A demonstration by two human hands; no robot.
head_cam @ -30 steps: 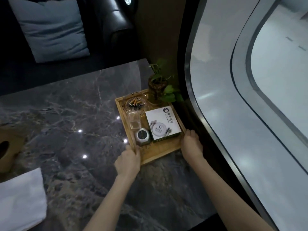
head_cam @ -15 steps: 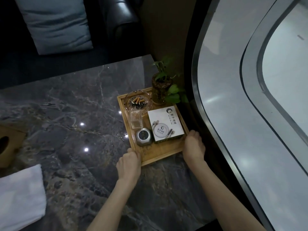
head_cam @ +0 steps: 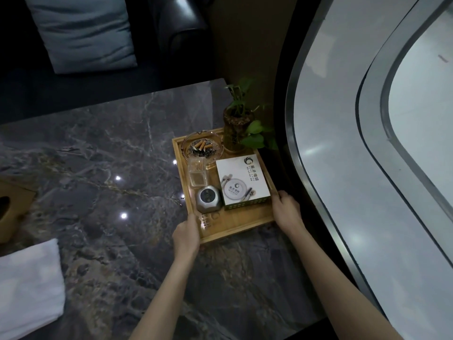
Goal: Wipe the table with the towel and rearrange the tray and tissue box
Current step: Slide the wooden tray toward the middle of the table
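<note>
A wooden tray [head_cam: 240, 225] rests on the dark marble table [head_cam: 98, 155] near its right edge. It carries a glass ashtray [head_cam: 202, 147] with cigarette butts, a clear toothpick holder [head_cam: 196, 173], a silver gadget [head_cam: 208, 199], a white box [head_cam: 242, 182] and a potted plant [head_cam: 236, 128]. My left hand [head_cam: 186, 235] grips the tray's near left corner. My right hand [head_cam: 286, 209] holds its right rim. A white towel [head_cam: 27, 283] lies folded at the lower left. The wooden tissue box [head_cam: 12, 209] sits at the left edge, partly cut off.
A dark leather sofa [head_cam: 176, 33] with a blue-grey cushion [head_cam: 83, 30] stands beyond the table. A curved window frame [head_cam: 318, 192] runs close along the table's right side.
The tray has slid a little farther from me toward the table's far right corner, with both hands still on it. The view has shifted slightly.
</note>
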